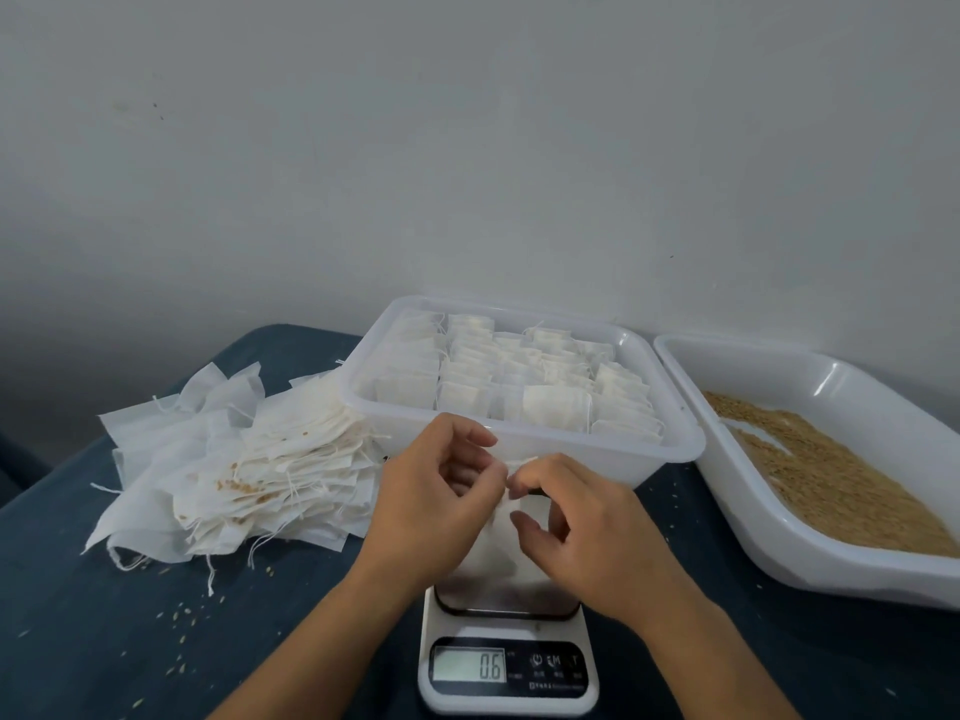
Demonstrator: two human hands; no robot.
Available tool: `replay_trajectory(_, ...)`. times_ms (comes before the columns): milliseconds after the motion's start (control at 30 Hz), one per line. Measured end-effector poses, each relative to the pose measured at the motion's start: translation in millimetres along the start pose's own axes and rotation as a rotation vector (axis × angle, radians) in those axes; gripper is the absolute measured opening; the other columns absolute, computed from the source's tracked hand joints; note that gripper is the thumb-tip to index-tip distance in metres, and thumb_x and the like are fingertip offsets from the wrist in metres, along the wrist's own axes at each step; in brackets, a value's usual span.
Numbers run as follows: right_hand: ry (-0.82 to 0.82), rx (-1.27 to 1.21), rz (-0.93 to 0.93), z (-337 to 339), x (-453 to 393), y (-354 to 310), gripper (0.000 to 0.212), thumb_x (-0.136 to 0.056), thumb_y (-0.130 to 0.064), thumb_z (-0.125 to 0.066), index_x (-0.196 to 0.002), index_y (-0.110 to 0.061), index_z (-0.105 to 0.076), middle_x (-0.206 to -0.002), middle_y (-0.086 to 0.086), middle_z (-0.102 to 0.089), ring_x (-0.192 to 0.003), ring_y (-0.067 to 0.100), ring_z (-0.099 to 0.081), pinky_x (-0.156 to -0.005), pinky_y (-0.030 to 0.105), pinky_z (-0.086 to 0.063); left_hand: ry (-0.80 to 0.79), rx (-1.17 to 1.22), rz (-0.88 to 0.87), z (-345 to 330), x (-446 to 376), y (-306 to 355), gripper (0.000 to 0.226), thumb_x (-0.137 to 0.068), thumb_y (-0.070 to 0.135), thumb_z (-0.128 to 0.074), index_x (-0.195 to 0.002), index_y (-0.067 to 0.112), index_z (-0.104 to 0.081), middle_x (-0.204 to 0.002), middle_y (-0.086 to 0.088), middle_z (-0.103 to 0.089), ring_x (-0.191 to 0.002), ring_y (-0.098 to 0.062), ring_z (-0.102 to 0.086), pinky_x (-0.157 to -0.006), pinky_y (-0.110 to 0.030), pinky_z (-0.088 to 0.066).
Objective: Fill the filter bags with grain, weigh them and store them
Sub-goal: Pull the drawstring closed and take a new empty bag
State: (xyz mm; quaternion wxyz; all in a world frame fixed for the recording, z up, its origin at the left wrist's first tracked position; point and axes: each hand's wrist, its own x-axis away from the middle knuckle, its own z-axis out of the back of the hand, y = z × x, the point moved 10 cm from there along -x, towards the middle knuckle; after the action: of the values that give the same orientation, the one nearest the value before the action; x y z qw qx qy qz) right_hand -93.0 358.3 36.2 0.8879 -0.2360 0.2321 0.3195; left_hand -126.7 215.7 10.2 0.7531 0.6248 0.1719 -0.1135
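Observation:
A white filter bag (pixel 496 548) stands on the steel plate of a small digital scale (pixel 506 667), whose display reads 0.6. My left hand (pixel 434 506) and my right hand (pixel 576 532) meet above the scale and pinch the bag's top edge between fingers and thumbs. How full the bag is I cannot tell. Behind my hands a clear plastic box (pixel 524 444) holds rows of filled white bags. A white tray (pixel 810 553) at the right holds brown grain (pixel 831 475). A pile of empty filter bags (pixel 244 470) lies at the left.
Everything rests on a dark blue cloth (pixel 104 641) covering the table. Loose grains are scattered on the cloth in front of the empty-bag pile. A plain grey wall rises right behind the box and tray.

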Motion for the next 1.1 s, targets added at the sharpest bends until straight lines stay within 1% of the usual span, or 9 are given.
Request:
replay_trajectory(133,0.029,-0.095,-0.041,6,-2,2,0.011,-0.091,-0.029,-0.064,-0.098,-0.023,-0.069,-0.092,-0.017,-0.059,-0.057,0.006,-0.052,-0.054,0.023,-0.048,-0.115,0.217,0.056,-11,-1,0,0.014,-0.08,0.031,-0.072,-0.092,0.036,-0.069,-0.085,0.004,-0.073,-0.081,-0.01,-0.069,-0.07,-0.02,-0.052)
replay_trajectory(267,0.026,-0.274,-0.124,14,-2,10,0.001,-0.093,-0.025,-0.069,-0.092,-0.025,-0.068,-0.083,-0.015,-0.059,-0.061,0.017,-0.056,-0.055,0.023,-0.047,-0.351,0.303,0.07,-28,3,-1,0.034,-0.083,0.049,-0.07,-0.114,0.036,-0.068,-0.119,0.004,-0.071,-0.116,-0.013,-0.066,-0.096,-0.028,-0.053)
replay_trajectory(400,-0.053,-0.462,-0.217,10,1,13,0.011,-0.098,-0.03,-0.062,-0.089,-0.024,-0.06,-0.069,-0.005,-0.06,-0.05,0.027,-0.053,-0.046,0.046,-0.046,-0.679,0.345,0.181,-53,21,-4,0.06,-0.088,0.047,-0.075,-0.143,0.038,-0.051,-0.14,0.0,-0.062,-0.131,-0.023,-0.06,-0.106,-0.044,-0.051)
replay_trajectory(500,-0.04,-0.352,-0.179,15,0,8,0.009,-0.098,-0.027,-0.064,-0.092,-0.021,-0.065,-0.068,-0.008,-0.058,-0.055,0.016,-0.051,-0.051,0.031,-0.044,-0.807,0.411,0.187,-64,33,7,0.063,-0.092,0.036,-0.074,-0.148,0.023,-0.047,-0.133,-0.014,-0.062,-0.126,-0.03,-0.06,-0.103,-0.062,-0.05)
replay_trajectory(600,-0.01,-0.091,-0.109,23,-2,0,0.005,-0.093,-0.028,-0.068,-0.095,-0.024,-0.067,-0.074,-0.03,-0.051,-0.069,-0.003,-0.054,-0.06,0.014,-0.041,-0.854,0.466,0.165,-74,37,21,0.057,-0.095,0.027,-0.068,-0.144,0.008,-0.045,-0.127,-0.028,-0.053,-0.116,-0.036,-0.056,-0.099,-0.064,-0.047)
replay_trajectory(700,-0.003,-0.036,-0.134,24,-3,2,0.014,-0.091,-0.029,-0.074,-0.085,-0.022,-0.064,-0.078,-0.03,-0.049,-0.075,-0.002,-0.054,-0.063,0.016,-0.043,-0.811,0.522,0.235,-76,33,19,0.057,-0.087,0.01,-0.07,-0.14,0.008,-0.048,-0.115,-0.019,-0.055,-0.104,-0.031,-0.056,-0.088,-0.048,-0.05)
replay_trajectory(800,-0.107,-0.354,-0.305,20,0,19,0.011,-0.092,-0.03,-0.074,-0.085,-0.027,-0.067,-0.08,-0.012,-0.063,-0.069,0.009,-0.06,-0.062,0.021,-0.049,-0.783,0.465,0.27,-70,30,7,0.056,-0.078,-0.001,-0.058,-0.131,0.016,-0.06,-0.107,-0.009,-0.063,-0.097,-0.02,-0.061,-0.077,-0.032,-0.053)
replay_trajectory(933,-0.251,-0.731,-0.405,15,10,22,0.009,-0.099,-0.028,-0.069,-0.09,-0.029,-0.072,-0.066,-0.006,-0.066,-0.051,0.009,-0.059,-0.05,0.02,-0.047,-0.777,0.448,0.34,-63,30,-5,0.067,-0.075,-0.002,-0.054,-0.133,0.029,-0.065,-0.108,-0.004,-0.067,-0.1,-0.022,-0.062,-0.085,-0.042,-0.054)
replay_trajectory(1100,-0.297,-0.817,-0.392,12,9,17,0.012,-0.099,-0.033,-0.067,-0.1,-0.022,-0.072,-0.084,0.009,-0.071,-0.057,0.016,-0.064,-0.055,0.026,-0.052,-0.918,0.501,0.354,-75,39,4,0.054,-0.086,-0.002,-0.052,-0.134,0.019,-0.061,-0.12,-0.015,-0.063,-0.112,-0.029,-0.061,-0.095,-0.049,-0.054)
